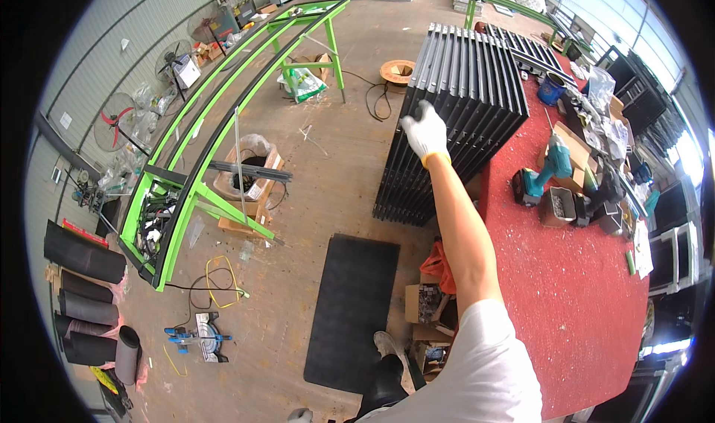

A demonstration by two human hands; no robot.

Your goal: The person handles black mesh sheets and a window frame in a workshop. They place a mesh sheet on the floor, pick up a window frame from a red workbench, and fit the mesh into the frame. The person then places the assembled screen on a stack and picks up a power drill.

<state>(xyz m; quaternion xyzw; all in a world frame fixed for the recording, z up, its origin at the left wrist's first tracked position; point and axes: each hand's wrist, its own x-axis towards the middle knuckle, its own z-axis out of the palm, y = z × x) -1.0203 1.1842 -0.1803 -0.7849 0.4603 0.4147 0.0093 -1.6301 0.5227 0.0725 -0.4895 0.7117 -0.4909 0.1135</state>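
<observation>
My right hand (424,131), in a white glove with a yellow cuff, reaches out to a stack of black metal frames (465,99). Its fingers bend over the upper edge at the stack's left corner and appear to grip the outermost frame. The frames stand upright, packed side by side, against the red-topped table (551,311). Only the gloved tip of my left hand (300,415) shows at the lower edge, low by my leg; its fingers are mostly cut off.
A black mat (354,311) lies underfoot. At left stand a green rack (212,129) and a blue mitre saw (205,339) on the floor. A teal cordless drill (547,168) and a box of screws (557,205) rest on the table. Open cartons (424,304) sit beside it.
</observation>
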